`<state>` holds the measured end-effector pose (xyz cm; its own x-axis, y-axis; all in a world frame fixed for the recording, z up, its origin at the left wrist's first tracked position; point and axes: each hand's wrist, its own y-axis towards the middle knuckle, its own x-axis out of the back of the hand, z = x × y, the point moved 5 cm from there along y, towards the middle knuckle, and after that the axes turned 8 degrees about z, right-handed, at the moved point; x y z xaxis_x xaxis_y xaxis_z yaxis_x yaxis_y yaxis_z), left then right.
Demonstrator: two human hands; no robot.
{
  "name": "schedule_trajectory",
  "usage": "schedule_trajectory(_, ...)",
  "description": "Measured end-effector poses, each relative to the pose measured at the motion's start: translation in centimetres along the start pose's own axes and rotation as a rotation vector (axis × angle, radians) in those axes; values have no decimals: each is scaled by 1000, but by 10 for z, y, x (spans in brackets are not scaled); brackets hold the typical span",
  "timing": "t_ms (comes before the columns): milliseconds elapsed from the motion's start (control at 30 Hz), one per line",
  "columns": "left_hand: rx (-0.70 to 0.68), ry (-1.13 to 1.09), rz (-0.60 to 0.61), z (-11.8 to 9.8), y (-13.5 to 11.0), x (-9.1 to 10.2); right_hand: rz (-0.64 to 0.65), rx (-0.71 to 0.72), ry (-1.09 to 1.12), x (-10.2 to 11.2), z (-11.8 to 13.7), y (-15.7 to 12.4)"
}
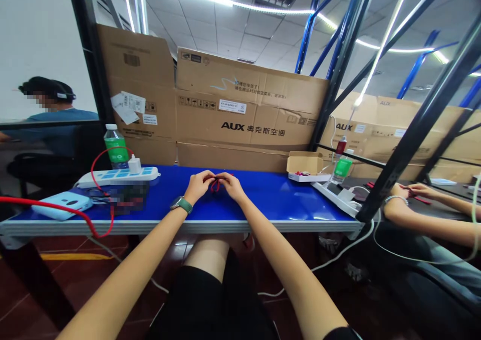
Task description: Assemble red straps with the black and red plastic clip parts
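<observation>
Just above the blue tabletop (278, 199), my two hands meet fingertip to fingertip. A thin red cord (215, 185) hangs in a small loop between them. My left hand (198, 184), with a green-strapped watch on its wrist, pinches the cord. From the other side, my right hand (232, 185) pinches it too. The fingertips partly hide the cord, so I cannot tell whether it is knotted.
At left are a white power strip (150, 173), a light-blue device (62, 205), a red cable (67, 203) and a water bottle (115, 147). An open small box (300, 177) and another power strip (338, 199) lie right. Beyond the post, a co-worker's hands (413, 192) work.
</observation>
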<state>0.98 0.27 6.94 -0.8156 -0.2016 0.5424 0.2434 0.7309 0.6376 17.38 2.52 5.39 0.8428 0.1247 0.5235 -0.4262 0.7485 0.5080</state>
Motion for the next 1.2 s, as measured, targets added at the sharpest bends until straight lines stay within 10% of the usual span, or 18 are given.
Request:
schedule_trajectory(367, -64, -59, 105, -5, 2, -7, -28, 19, 137, 3, -11, 1)
schedule_trajectory(767, -143, -63, 113, -6, 0, -10, -172, -165, 837, 10, -26, -1)
schedule_trajectory(1200, 34, -331, 181, 19, 1, -27, -196, -120, 747, 8, -14, -4)
